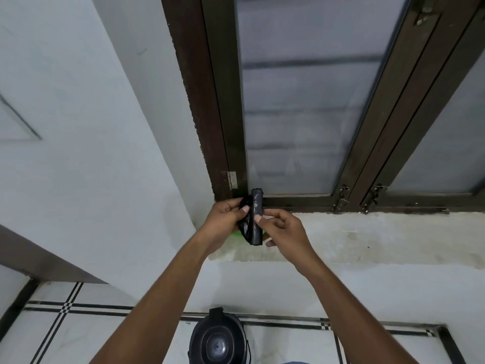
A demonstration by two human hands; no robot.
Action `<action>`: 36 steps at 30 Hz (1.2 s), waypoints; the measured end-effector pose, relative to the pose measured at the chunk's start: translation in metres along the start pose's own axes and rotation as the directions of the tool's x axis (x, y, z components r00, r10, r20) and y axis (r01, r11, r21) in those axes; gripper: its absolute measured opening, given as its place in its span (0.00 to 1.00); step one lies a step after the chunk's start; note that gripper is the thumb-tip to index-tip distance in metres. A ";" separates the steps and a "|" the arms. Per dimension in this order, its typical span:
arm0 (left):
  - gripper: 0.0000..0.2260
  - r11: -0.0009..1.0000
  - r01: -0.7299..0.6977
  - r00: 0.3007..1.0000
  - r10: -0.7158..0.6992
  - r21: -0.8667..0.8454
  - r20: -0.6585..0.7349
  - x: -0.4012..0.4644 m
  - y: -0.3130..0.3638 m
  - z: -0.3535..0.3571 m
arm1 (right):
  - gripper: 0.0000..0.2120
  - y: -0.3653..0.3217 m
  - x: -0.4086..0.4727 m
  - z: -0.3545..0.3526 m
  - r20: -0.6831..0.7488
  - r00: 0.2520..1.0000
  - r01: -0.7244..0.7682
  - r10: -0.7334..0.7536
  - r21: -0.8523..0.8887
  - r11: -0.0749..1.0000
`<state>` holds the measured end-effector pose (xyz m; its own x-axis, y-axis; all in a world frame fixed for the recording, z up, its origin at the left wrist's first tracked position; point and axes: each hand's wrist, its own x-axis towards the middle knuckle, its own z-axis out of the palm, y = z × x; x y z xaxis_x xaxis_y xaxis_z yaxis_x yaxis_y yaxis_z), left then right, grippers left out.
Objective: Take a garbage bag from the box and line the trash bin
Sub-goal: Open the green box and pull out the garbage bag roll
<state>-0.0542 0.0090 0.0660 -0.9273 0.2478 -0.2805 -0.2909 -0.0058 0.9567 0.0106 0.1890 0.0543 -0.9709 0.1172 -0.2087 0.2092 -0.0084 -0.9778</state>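
Observation:
A black roll of garbage bags (255, 219) stands upright between both hands, above the concrete window sill (367, 237). My left hand (223, 222) grips its loose outer layer on the left side. My right hand (283, 232) pinches the roll's right edge with thumb and forefinger. A sliver of something green (236, 234), perhaps the box, shows behind the roll and is mostly hidden. The black trash bin (217, 340) sits on the floor directly below my arms, seen from above.
A dark brown window frame (225, 127) with frosted panes rises behind the sill, with latches (341, 197) at its bottom. A white wall (91, 153) stands on the left. The floor is white tile with black lines (78, 307).

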 end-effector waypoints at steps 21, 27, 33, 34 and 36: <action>0.19 0.991 0.128 0.984 -0.125 0.022 -0.126 -0.027 0.025 0.020 | 0.19 -0.012 -0.011 0.017 -0.066 0.998 0.031 -0.019 0.185 0.982; 0.14 0.984 0.136 0.981 -0.150 -0.114 -0.122 -0.020 0.022 0.022 | 0.06 -0.016 -0.013 0.009 -0.067 0.997 0.051 -0.044 0.107 0.993; 0.12 0.939 0.078 0.969 -0.150 -0.336 -0.195 -0.012 0.016 0.024 | 0.06 -0.011 0.000 -0.006 -0.247 0.966 -0.008 0.079 0.277 0.961; 0.11 0.906 0.083 0.964 -0.178 -0.414 -0.195 -0.010 0.016 0.023 | 0.05 -0.011 0.001 -0.008 -0.270 0.954 -0.034 0.129 0.330 0.943; 0.11 0.870 0.087 0.968 -0.189 -0.486 -0.165 -0.007 0.016 0.023 | 0.05 -0.010 0.000 -0.009 -0.254 0.948 -0.080 0.194 0.400 0.913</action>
<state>-0.0471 0.0291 0.0849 -0.8814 0.0807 -0.4654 -0.4482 -0.4539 0.7701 0.0096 0.1975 0.0646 -0.8498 0.3614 -0.3836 0.2219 -0.4147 -0.8825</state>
